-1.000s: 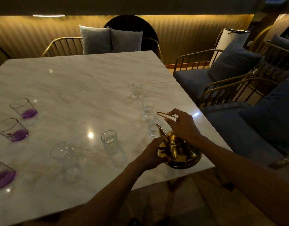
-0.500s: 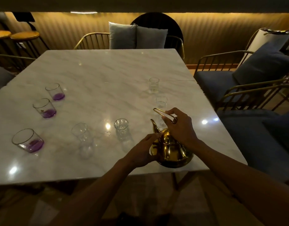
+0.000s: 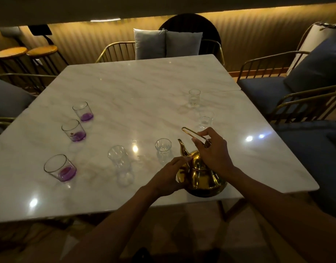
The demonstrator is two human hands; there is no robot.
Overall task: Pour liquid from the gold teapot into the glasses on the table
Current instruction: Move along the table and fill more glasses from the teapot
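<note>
A gold teapot point(image 3: 201, 179) stands near the front edge of the marble table point(image 3: 144, 88), spout pointing away from me. My right hand point(image 3: 213, 150) grips its thin wire handle above the lid. My left hand point(image 3: 169, 175) rests against the pot's left side. Two clear glasses point(image 3: 163, 149) point(image 3: 120, 164) stand left of the spout. Two more clear glasses point(image 3: 206, 119) point(image 3: 194, 97) stand beyond the pot. Three tumblers with purple liquid point(image 3: 61, 168) point(image 3: 74, 130) point(image 3: 83, 112) line the left side.
Gold-framed chairs with grey cushions point(image 3: 167, 43) stand behind the table, blue-cushioned chairs point(image 3: 277, 88) to the right. Two wooden stools point(image 3: 26, 52) stand at the back left. The table's front edge runs just below the teapot.
The view has swung left and pulled back, bringing the purple tumblers and stools further into sight. The teapot and both hands keep the same hold.
</note>
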